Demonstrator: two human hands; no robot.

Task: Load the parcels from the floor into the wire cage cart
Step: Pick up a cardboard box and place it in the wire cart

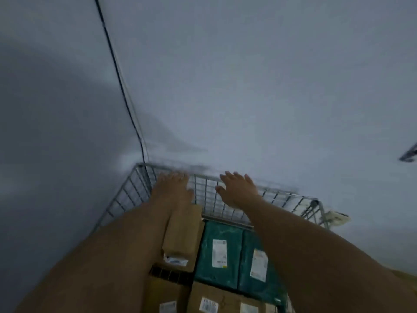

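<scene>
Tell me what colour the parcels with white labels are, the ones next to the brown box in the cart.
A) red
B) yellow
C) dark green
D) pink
C: the labelled parcels lying in the wire cage cart, just right of the brown box, are dark green.

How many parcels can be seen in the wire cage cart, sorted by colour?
Brown cardboard boxes: 3
Teal bags: 2
Total: 5 in view. The picture's lower edge cuts off the load, so there may be more parcels than these.
</scene>
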